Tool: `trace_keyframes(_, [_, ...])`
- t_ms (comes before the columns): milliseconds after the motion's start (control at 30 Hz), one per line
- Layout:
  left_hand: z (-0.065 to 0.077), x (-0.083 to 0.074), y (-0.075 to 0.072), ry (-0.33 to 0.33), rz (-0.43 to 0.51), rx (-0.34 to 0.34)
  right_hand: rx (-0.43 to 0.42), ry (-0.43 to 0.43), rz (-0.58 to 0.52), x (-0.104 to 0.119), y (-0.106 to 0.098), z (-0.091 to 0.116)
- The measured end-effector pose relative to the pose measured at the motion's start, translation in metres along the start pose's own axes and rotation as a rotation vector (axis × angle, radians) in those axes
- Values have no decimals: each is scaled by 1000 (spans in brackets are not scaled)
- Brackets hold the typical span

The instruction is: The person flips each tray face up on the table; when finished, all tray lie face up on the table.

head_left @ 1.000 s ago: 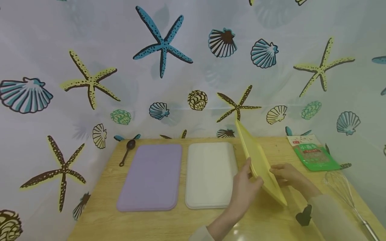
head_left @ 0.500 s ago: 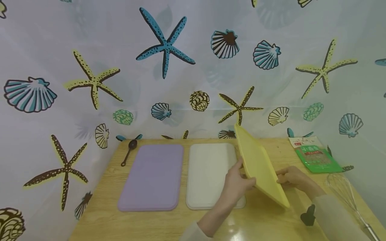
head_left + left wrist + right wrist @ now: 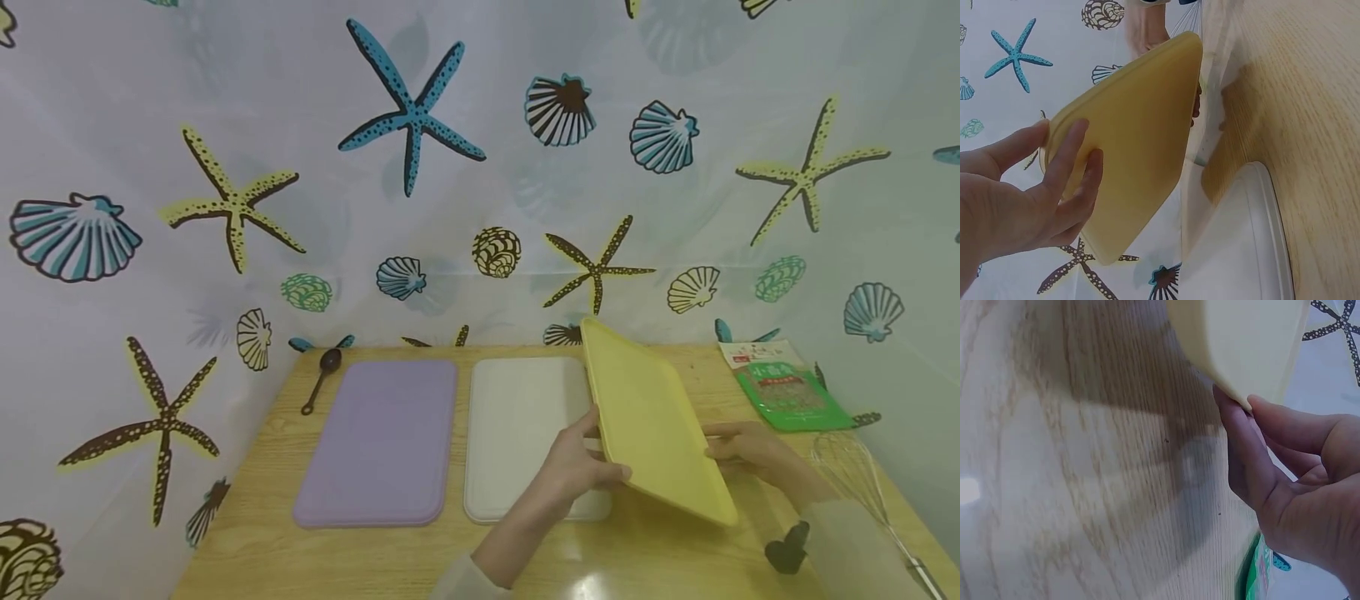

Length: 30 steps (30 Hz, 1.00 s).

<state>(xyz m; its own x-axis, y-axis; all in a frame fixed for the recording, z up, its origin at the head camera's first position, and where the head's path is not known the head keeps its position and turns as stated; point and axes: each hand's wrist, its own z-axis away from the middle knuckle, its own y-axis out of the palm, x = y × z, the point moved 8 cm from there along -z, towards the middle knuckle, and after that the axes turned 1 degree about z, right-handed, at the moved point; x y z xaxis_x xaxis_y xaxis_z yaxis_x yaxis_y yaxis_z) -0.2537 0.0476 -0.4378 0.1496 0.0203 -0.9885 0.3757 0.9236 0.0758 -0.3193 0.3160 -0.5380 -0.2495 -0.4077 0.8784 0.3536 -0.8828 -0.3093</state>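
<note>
Above the right-hand part of a pale wood-grain table [image 3: 247,558], two bare hands grip a thin yellow rectangular board [image 3: 652,417] with rounded corners and a low raised rim. The left hand [image 3: 573,468] clasps its left edge, thumb at the rim and fingers spread along the underside, as the left wrist view shows. The right hand [image 3: 750,452] pinches the opposite edge, its thumb on the upper face and its fingers beneath. The board is tilted, its left side higher than its right, and it casts a shadow on the wood. Both forearms end in pale sleeves [image 3: 851,542]; a small dark thing [image 3: 787,548], too unclear to name, shows beside the right one.

Just left of the yellow board, a white rectangular board [image 3: 521,417] lies flat, its right edge partly hidden behind the board and the left hand. Next to it, a lilac rectangular board [image 3: 382,442] lies flat too. A dark brown long-handled spoon [image 3: 328,362] rests near the far left corner. Beyond the right hand are a green-and-white printed plastic packet [image 3: 787,392] and, nearer, a metal wire whisk [image 3: 855,475]. Behind everything hangs a white curtain [image 3: 517,42] printed with starfish and shells.
</note>
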Motion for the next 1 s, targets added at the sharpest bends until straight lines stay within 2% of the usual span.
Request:
trace_keyframes(167, [-2, 5, 2, -13, 17, 50, -5, -3, 12, -1, -7, 7])
trace_keyframes(467, [-6, 14, 0, -14, 144, 92, -8, -23, 26, 1, -17, 18])
trace_keyframes(800, [-12, 32, -13, -23, 145, 38, -2, -14, 46, -2, -24, 27])
trace_keyframes(1000, [-15, 42, -17, -36, 157, 30, -38, -4, 55, -4, -30, 29])
